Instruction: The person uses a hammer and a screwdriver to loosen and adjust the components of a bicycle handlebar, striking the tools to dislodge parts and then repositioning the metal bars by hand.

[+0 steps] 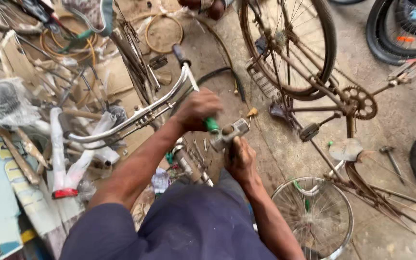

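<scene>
While the left hand (196, 110) grips a green-handled screwdriver (211, 125), its tip meets the grey metal part (229, 134) clasped just right by the right hand (240, 161).

Just left of the left hand (196, 110) the chrome handlebar (136, 113) bars the way. Beyond the right hand (240, 159), bare concrete floor (266, 139) leaves a passable strip up to the upturned bicycle frame (323, 91). Below that hand, a loose spoked wheel (314, 216) blocks the floor.
</scene>
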